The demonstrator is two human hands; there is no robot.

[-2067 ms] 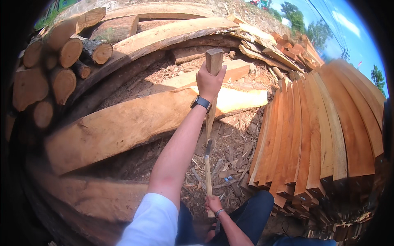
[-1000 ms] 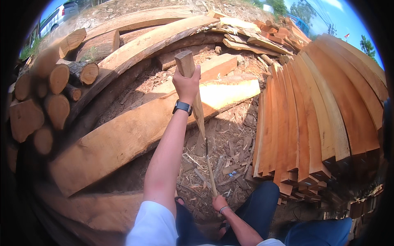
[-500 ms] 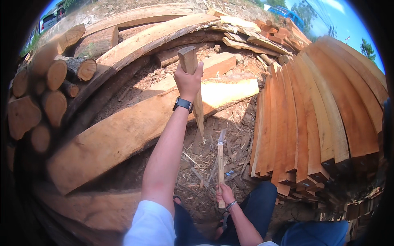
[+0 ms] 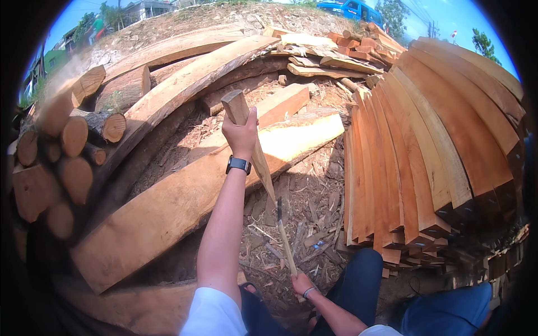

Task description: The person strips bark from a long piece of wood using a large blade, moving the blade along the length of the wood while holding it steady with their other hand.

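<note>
Two hands (image 4: 240, 138), one stake (image 4: 260, 161), one tool (image 4: 286, 241)

Left arm (image 4: 219, 241) stretched forward, left hand (image 4: 240, 135) clenched (thumb (image 4: 252, 119) extended), right hand (image 4: 302, 284) lower, also clenched

The stake (image 4: 261, 168) is bare wood, matt, with flat faces. The tool (image 4: 286, 246) joins a dull wooden handle to a blade (image 4: 279, 208) that looks like metal. The slab (image 4: 168, 207) is raw timber, smooth on its sawn face, rough along its lower edge. The planks (image 4: 414, 151) are sawn wood, matt and even. The logs (image 4: 74, 136) have flat cut ends. Splintery wood chips (image 4: 314, 207) roughen the ground. The sleeve (image 4: 216, 313) and trousers (image 4: 358, 280) are matt cloth.
</note>
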